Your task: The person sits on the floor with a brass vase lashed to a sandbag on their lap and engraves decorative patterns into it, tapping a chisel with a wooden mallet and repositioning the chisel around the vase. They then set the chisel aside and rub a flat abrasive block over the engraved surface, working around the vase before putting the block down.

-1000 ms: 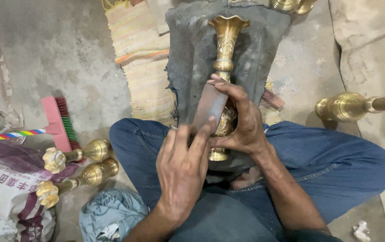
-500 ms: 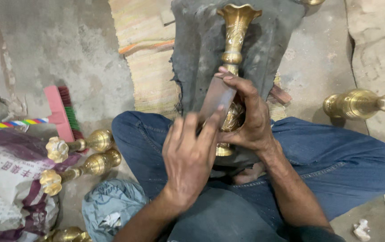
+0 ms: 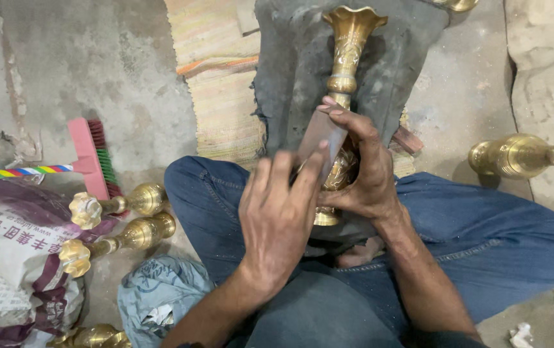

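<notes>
Both hands had slid a little up the vase since the earlier frame, and the view had tipped so that more of the flared mouth showed. Nearest, the left hand [image 3: 277, 219] lay flat with fingers stretched, pressing a thin metal blade [image 3: 320, 140] against the brass vase [image 3: 348, 58]; its grip was open-palmed, pinning the blade rather than wrapping it, probably to keep the edge steady on the curved body. The right hand [image 3: 367, 174] curled shut round the vase's belly, fingertips also touching the blade's top, holding the piece from rolling. The vase lay lengthwise between the person's crossed legs, foot toward the body and mouth pointing away, resting on a grey cloth [image 3: 290, 71] that likely cushioned it and caught dust.

To the left, two smaller brass pieces [image 3: 128, 219] lay side by side on the floor, near a printed sack [image 3: 12, 258] and a crumpled bag [image 3: 154, 296]. A pink brush [image 3: 90, 158] with a striped handle lay beyond them. Farther off, a woven mat [image 3: 219, 84] sat under the cloth on a rough concrete floor [image 3: 64, 64], and another brass piece [image 3: 522, 154] lay well apart at the right.
</notes>
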`<state>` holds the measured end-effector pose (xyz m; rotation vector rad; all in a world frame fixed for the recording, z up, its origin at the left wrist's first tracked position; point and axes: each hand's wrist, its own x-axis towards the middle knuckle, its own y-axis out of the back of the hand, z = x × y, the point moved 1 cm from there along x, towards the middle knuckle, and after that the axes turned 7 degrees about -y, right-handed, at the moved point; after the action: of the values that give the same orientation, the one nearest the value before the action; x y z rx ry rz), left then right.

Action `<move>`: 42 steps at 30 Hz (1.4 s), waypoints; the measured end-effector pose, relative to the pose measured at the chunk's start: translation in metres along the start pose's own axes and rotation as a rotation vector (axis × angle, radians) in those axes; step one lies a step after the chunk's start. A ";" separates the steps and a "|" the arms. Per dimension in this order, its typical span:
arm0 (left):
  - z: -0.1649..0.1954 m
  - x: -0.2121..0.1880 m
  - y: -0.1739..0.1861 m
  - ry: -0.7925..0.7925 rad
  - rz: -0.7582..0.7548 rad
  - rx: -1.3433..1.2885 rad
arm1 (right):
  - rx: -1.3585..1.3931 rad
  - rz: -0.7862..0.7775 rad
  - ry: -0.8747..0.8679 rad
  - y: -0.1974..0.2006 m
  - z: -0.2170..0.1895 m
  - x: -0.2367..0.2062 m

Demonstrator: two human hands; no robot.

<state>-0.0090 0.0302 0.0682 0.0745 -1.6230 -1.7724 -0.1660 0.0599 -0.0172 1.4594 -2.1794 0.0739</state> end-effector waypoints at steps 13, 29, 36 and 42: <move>-0.001 0.000 0.002 0.029 0.019 0.002 | -0.001 -0.002 0.017 -0.001 0.003 0.001; -0.003 0.003 0.000 -0.005 0.036 0.054 | -0.055 0.005 -0.045 0.001 0.002 -0.002; -0.001 0.002 0.003 0.029 0.040 0.039 | 0.034 -0.019 0.003 0.002 -0.001 0.001; 0.000 0.005 0.002 0.004 -0.012 0.038 | -0.060 0.006 0.013 0.003 -0.002 0.001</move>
<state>-0.0115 0.0275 0.0718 0.1049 -1.6567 -1.7500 -0.1686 0.0609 -0.0142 1.4157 -2.1576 0.0201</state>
